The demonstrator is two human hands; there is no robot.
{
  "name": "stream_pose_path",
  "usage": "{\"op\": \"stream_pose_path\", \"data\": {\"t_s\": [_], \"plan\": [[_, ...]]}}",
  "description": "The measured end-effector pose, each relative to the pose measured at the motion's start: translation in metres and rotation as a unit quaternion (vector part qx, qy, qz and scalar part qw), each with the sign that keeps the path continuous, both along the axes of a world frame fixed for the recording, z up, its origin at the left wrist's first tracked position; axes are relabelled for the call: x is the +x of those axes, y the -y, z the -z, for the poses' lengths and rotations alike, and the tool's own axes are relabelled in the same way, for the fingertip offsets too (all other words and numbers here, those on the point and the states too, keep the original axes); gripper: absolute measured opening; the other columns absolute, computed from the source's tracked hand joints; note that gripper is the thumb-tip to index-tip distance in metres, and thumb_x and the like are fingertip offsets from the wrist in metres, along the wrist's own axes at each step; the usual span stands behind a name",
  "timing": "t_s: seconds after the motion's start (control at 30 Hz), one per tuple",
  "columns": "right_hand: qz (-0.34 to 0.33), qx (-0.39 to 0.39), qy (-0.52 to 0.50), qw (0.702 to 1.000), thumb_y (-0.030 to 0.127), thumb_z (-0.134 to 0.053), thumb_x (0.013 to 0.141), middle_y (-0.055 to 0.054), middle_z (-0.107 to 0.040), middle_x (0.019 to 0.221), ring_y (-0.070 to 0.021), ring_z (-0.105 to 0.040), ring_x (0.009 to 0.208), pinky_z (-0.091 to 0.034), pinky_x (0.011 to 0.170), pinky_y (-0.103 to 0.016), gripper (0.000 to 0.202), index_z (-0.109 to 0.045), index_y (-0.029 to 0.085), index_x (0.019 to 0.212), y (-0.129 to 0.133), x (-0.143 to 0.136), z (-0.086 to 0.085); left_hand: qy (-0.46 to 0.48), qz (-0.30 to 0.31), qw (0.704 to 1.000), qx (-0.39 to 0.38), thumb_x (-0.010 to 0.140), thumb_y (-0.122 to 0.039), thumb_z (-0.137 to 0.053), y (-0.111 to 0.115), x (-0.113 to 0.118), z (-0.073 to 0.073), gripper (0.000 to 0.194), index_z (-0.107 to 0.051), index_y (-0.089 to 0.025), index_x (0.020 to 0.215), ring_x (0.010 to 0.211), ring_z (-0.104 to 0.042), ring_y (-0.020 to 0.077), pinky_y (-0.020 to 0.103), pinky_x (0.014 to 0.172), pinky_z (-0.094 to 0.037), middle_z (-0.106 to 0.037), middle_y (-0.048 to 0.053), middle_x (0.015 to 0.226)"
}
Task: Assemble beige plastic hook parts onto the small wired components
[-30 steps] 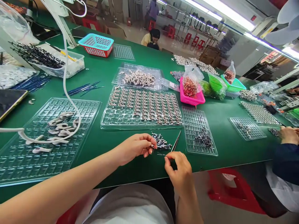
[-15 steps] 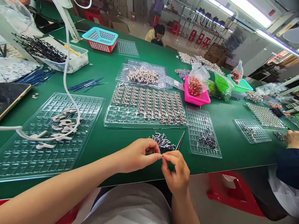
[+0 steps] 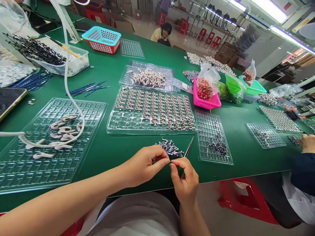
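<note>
My left hand (image 3: 149, 165) and my right hand (image 3: 185, 180) meet fingertip to fingertip above the near edge of the table. Pinched between them is a tiny dark part (image 3: 171, 161), too small to name. Just behind my left fingers lies a pile of small blue and silver electronic pieces (image 3: 172, 148) with fine leads. A pair of tweezers (image 3: 189, 147) points up and away beyond my right hand; its lower end is hidden, so whether the hand holds it I cannot tell. Farther back, a clear tray (image 3: 152, 111) holds rows of earbud shells, some pockets at its front left bare.
A clear tray (image 3: 91, 131) with loose white earbud shells lies left, a white cable (image 3: 66, 65) looping over it. Right stand a tray of small parts (image 3: 203, 131) and a pink basket (image 3: 209, 104). Another person's hand (image 3: 307, 142) is at far right.
My view has shifted slightly, and the things on the table appear a little farther left. Both hands keep their pinch, and the dark part shows more plainly between the fingertips.
</note>
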State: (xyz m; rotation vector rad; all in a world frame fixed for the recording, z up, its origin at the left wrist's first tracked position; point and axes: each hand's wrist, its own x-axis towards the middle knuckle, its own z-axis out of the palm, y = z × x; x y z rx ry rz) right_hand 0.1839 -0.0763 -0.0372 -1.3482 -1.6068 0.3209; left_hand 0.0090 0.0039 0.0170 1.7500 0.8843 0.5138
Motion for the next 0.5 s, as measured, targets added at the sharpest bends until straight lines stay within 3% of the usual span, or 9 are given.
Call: {"op": "stream_pose_path", "data": {"t_s": [0.13,0.3,0.4,0.5], "plan": [[0.012,-0.018,0.001,1.0,0.019,-0.057,0.093,-0.002,-0.068,0.083,-0.0139,-0.064,0.072,-0.051,0.065,-0.027,0.006,-0.062,0.022,0.095,0.001,0.0,-0.001,-0.03,0.005,0.99,0.136,0.095,-0.027,-0.05,0.003,0.0,0.006,0.022,-0.068,-0.017,0.086,0.069,-0.053,0.015,0.025,0.062,-0.04,-0.059,0.003,0.077],[0.016,-0.013,0.0,1.0,0.019,-0.058,0.093,-0.001,-0.066,0.081,-0.013,-0.062,0.069,-0.049,0.063,-0.026,0.005,-0.062,0.022,0.093,0.001,0.0,0.0,-0.083,-0.012,0.951,0.298,0.096,-0.023,-0.046,0.009,0.0,0.012,0.025,-0.069,-0.015,0.089,0.07,-0.055,0.0176,0.028,0.06,-0.038,-0.061,0.006,0.076],[0.02,-0.012,-0.004,1.0,0.019,-0.058,0.093,-0.001,-0.067,0.082,-0.0134,-0.063,0.071,-0.05,0.064,-0.026,0.005,-0.062,0.022,0.094,0.002,0.0,0.001,-0.077,-0.021,0.956,0.281,0.095,-0.023,-0.046,0.01,0.001,0.01,0.025,-0.068,-0.016,0.087,0.07,-0.054,0.0174,0.028,0.061,-0.038,-0.061,0.006,0.076],[0.025,-0.011,-0.007,1.0,0.018,-0.058,0.093,-0.001,-0.067,0.084,-0.0132,-0.063,0.072,-0.049,0.062,-0.025,0.006,-0.063,0.022,0.095,0.003,0.001,0.002,-0.037,-0.026,0.989,0.137,0.093,-0.027,-0.049,0.008,0.002,0.003,0.022,-0.066,-0.017,0.082,0.067,-0.052,0.0154,0.026,0.061,-0.039,-0.06,0.003,0.073]]}}
